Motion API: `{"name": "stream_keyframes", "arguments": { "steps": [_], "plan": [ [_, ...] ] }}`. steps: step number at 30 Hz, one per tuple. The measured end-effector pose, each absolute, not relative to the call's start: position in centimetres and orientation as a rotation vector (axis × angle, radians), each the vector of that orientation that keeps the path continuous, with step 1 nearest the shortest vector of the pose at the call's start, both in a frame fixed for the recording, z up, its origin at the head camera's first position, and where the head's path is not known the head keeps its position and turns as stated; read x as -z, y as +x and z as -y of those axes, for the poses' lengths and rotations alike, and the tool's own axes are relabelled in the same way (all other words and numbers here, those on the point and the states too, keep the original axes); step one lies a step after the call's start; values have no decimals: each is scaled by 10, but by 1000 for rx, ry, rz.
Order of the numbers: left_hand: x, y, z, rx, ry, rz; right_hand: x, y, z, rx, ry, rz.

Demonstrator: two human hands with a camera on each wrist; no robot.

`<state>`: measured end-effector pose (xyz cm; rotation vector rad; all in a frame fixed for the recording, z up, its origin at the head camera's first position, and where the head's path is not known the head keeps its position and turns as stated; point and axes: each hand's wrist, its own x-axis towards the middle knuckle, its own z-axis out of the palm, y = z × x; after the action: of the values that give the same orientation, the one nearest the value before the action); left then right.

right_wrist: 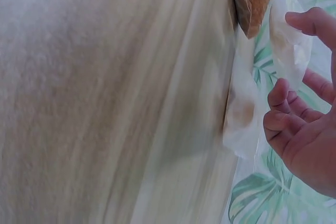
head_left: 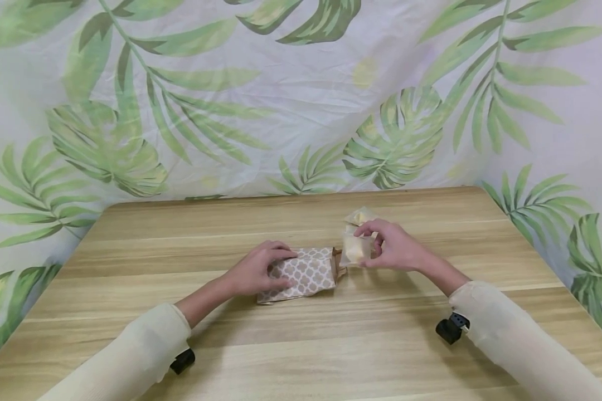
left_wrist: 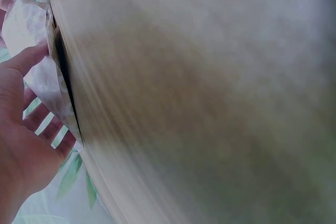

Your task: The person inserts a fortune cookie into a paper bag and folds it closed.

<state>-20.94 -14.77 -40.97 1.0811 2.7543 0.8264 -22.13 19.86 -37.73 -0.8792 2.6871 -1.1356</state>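
A small brown paper bag with a white lattice print lies on its side on the wooden table, its mouth facing right. My left hand lies on the bag's left part, thumb and fingers curled round it. My right hand pinches a clear packet with a pale pastry right at the bag's mouth. In the right wrist view the packet stands between thumb and fingers beside the bag's brown edge. Two more wrapped pastries lie just behind the right hand.
A leaf-print cloth hangs behind and beside the table. The table's far edge runs close behind the pastries. A wrapped pastry lies on the tabletop near the right hand in the right wrist view.
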Motion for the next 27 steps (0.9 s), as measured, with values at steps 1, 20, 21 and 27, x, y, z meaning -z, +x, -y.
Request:
{"name": "stream_keyframes", "arguments": {
  "steps": [1,20,21,27],
  "plan": [
    [409,-209,148,-827,1078,-2755,378,-221,-197,1128,-887,-2686],
    [410,-212,149,-883,1103,-2745,383,-213,-183,1066,-861,-2709],
    [410,-212,149,-883,1101,-2745,382,-212,-183,1061,-863,-2710],
    [408,-210,148,-875,1083,-2742,381,-209,-183,1011,-882,-2740]
  ]
}}
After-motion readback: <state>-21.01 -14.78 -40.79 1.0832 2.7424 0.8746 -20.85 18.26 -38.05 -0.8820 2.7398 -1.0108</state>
